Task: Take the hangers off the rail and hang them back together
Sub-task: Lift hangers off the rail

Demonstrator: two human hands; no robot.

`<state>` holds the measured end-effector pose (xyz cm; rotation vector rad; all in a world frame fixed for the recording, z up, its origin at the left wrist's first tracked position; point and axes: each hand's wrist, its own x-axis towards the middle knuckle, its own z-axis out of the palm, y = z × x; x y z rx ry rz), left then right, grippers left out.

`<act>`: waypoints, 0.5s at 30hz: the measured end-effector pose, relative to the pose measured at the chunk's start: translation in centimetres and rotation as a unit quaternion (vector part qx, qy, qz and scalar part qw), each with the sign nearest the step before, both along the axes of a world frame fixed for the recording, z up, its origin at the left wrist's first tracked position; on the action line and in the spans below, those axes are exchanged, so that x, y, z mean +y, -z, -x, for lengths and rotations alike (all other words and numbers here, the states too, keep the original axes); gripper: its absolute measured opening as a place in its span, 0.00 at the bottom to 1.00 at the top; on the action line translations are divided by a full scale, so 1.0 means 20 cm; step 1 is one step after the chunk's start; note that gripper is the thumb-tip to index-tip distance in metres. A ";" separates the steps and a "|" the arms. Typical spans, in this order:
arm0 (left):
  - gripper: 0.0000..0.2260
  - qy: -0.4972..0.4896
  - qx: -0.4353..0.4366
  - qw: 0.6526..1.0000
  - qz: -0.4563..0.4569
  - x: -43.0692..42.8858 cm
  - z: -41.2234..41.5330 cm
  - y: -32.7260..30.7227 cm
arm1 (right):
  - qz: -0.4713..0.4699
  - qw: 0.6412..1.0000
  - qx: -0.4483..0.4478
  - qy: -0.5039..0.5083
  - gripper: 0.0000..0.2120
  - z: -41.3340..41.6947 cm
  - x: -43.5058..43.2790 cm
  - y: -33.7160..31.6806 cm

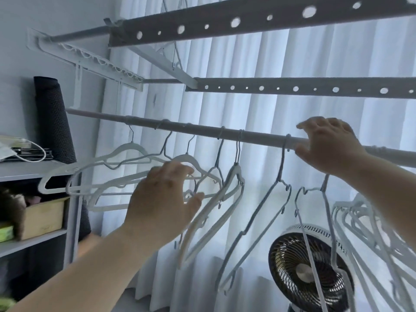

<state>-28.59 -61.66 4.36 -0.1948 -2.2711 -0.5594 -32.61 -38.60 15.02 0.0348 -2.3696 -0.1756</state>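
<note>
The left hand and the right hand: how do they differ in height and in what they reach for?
The left hand is lower, below the rail, while the right hand is up at the rail. The left hand spreads its fingers among the white hangers. The right hand has its fingers above the rail and its thumb under it, though a firm grip is unclear. Both are bare and raised.

Backlit white curtains (258, 64), a floor fan (308, 269), grey shelving (33, 170) at left.
</note>
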 end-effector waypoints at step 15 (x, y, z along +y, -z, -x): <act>0.18 0.140 -0.127 0.977 -0.096 -0.23 0.22 0.14 | 0.024 0.990 -0.084 0.112 0.25 0.16 -0.23 0.04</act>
